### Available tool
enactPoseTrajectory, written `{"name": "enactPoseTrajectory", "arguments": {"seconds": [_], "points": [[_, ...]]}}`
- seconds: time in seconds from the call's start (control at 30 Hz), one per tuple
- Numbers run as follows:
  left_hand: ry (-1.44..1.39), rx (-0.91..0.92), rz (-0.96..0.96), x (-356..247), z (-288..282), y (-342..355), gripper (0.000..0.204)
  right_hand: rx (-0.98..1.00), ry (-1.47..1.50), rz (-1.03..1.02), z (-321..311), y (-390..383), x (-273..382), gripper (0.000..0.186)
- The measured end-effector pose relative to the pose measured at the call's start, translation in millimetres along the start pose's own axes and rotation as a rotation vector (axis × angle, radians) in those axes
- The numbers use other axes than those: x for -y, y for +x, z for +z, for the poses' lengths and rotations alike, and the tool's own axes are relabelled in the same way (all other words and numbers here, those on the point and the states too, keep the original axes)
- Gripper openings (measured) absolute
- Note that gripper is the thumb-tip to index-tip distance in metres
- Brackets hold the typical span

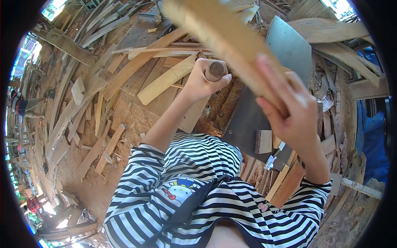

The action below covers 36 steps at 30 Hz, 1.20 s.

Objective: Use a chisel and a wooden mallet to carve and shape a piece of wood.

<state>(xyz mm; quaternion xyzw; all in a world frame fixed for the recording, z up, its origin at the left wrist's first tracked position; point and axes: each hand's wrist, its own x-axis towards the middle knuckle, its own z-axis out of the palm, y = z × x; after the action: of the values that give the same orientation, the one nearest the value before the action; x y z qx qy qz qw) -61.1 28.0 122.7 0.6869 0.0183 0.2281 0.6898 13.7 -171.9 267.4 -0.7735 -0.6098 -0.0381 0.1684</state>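
Observation:
My left hand [202,82] is wrapped round a thick brown wooden handle [216,71], seen end-on with its round top pointing up. Whatever lies below the fist is hidden. My right hand [291,111] grips a long, flat piece of light wood [231,41] near its lower end. That piece is raised, slants up to the left, and its far part is blurred by motion. Under the left hand lie boards, among them a pale yellow plank [167,80]. The wooden piece and the handle do not touch in this view.
A dark work surface [248,115] carries a small wood block [263,141]; a grey-blue panel [289,45] stands behind it. Offcuts and long curved planks [78,103] litter the dirt floor at left. Another person [25,105] is at the far left. A blue tarp [374,140] hangs at right.

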Motion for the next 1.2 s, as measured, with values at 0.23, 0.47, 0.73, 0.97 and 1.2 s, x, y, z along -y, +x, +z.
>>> {"name": "enactPoseTrajectory", "arguments": {"seconds": [0.23, 0.47, 0.73, 0.97, 1.2], "points": [[-0.251, -0.428, 0.185, -7, 30, 6, 0.027, 0.190, 0.081, 0.109, 8, 1, 2, 0.066], [0.048, -0.035, 0.069, -7, -2, 5, 0.022, -0.501, 0.283, -0.193, -18, 10, -1, 0.068], [-0.285, -0.224, 0.041, 3, 5, 2, 0.009, 0.198, 0.007, 0.098, -6, 4, -1, 0.069], [-0.195, -0.108, 0.135, 6, 6, 5, 0.008, -0.042, 0.008, -0.018, 7, 2, -2, 0.064], [-0.171, -0.152, 0.020, 5, -4, 6, 0.006, -0.255, 0.137, -0.055, 4, 18, -7, 0.065]]}}
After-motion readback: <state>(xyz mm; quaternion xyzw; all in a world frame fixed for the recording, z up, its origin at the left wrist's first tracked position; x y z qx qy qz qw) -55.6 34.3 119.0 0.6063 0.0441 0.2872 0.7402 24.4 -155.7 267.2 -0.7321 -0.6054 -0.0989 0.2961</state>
